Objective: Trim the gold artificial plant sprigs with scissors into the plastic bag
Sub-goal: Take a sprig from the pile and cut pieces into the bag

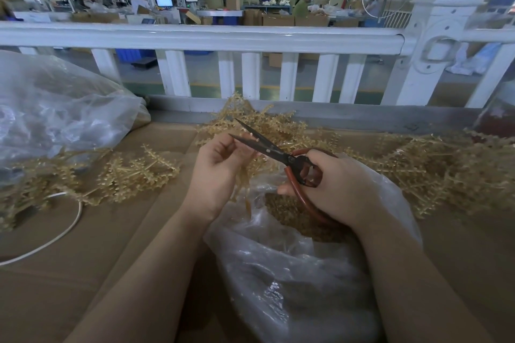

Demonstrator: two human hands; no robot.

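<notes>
My left hand (220, 167) grips a gold sprig (245, 175) that hangs down over the mouth of a clear plastic bag (292, 273). In my right hand (334, 189) are red-handled scissors (278, 153), fingers through the loops. The dark blades stand apart, their tips just above my left fingers and around the sprig's upper end. Gold cut pieces (292, 214) lie inside the bag. Loose gold sprigs are heaped on the cardboard to the left (133, 172), behind my hands (259, 117) and to the right (434, 172).
The work surface is brown cardboard (111, 245). A big clear bag (55, 108) bulges at the left. A white cable (55, 237) loops at the lower left. A white railing (223, 36) runs along the far edge, with a factory floor and people behind it.
</notes>
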